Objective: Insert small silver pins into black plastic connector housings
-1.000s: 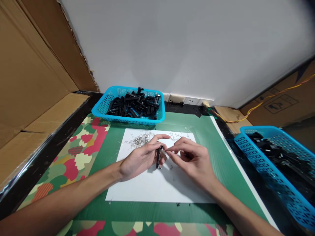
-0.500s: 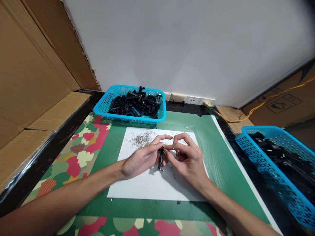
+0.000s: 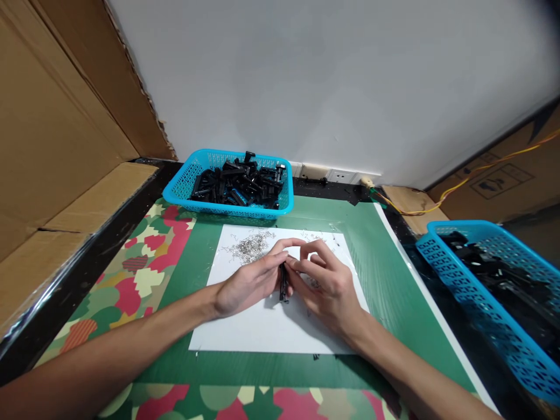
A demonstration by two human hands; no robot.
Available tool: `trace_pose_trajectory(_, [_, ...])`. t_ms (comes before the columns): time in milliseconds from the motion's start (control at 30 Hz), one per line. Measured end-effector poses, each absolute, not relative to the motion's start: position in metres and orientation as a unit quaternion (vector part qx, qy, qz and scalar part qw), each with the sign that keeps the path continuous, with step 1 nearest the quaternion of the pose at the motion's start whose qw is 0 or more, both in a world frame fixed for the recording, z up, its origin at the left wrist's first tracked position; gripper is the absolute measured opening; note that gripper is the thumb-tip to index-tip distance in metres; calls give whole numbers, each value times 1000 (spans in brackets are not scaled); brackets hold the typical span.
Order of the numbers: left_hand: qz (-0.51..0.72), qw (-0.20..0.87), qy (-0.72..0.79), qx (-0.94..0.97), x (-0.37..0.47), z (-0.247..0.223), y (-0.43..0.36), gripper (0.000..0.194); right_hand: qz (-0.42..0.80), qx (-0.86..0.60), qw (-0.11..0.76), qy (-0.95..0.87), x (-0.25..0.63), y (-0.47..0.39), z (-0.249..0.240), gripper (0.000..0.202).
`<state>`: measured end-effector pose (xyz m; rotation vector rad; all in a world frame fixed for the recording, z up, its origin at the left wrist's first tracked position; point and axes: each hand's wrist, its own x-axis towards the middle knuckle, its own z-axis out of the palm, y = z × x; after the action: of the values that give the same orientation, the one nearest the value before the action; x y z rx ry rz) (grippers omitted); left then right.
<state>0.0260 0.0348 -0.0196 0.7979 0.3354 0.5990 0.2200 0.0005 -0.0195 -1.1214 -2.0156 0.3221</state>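
Note:
A slim black plastic part (image 3: 283,286) points toward me, held above a white sheet (image 3: 236,329). My left hand (image 3: 251,283) is closed round its upper end, the thumb lying along the top. From the other side, my right hand (image 3: 326,283) pinches at the same upper end with thumb and forefinger. Whether a small piece sits between the right fingertips is hidden. On the sheet behind my left hand lies a pile of small silvery metal pieces (image 3: 251,248). More of these bits (image 3: 312,236) are scattered behind my right hand.
A blue basket (image 3: 227,211) full of black parts stands at the back left by the wall. Another blue basket (image 3: 472,291) with black pieces is at the right. Cardboard (image 3: 65,116) rises on the left; a yellow cable (image 3: 450,192) runs along the right.
The black part has turned slightly in my fingers, showing a plainer side. My right fingers have drawn in closer against its upper end. The view has shifted slightly.

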Motion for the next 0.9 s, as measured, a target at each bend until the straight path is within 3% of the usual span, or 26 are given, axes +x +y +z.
trace_pose_trajectory(133, [281, 874, 160, 364, 25, -18, 35, 43, 119, -443, 360, -813, 223, 2, -17, 16])
trace_pose_trajectory(267, [284, 878, 163, 348, 23, -18, 36, 45, 194, -443, 321, -815, 226, 5, -13, 19])
trace_pose_trajectory(467, [279, 883, 162, 341, 22, -16, 38, 46, 224, -438, 313, -812, 231, 5, -9, 24])
trace_pose_trajectory(633, [289, 886, 167, 322, 21, -13, 37, 46, 152, -419, 318, -837, 232, 1, -6, 20])
trace_pose_trajectory(800, [319, 885, 168, 293, 19, -14, 36, 40, -10, -343, 268, -900, 228, -7, -4, 20])
trace_pose_trajectory(900, [322, 885, 168, 291, 20, -14, 36, 41, -85, -322, 247, -910, 225, -11, -4, 9])
